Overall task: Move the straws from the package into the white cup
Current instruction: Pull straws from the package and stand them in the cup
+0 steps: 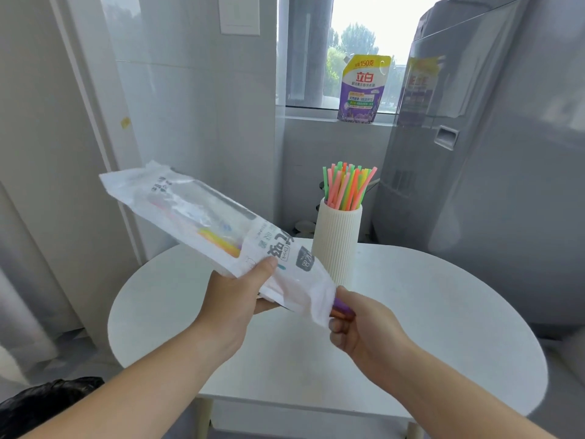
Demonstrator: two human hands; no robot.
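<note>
A long clear-and-white plastic straw package [202, 217] slants up to the left above the table. My left hand [240, 296] grips it near its lower end, thumb on top. My right hand [357, 331] pinches a few straws [340, 307], purple and orange, at the package's open lower end. A few more coloured straws show through the package's clear window. The ribbed white cup [335, 245] stands on the table just behind the package and holds several pink, green, yellow and orange straws [348, 188] upright.
The round white table [427, 312] lies under both hands. A washing machine [490, 153] stands at the right. A purple detergent pouch [364, 90] sits on the window sill. A black bag [47, 403] is at the lower left.
</note>
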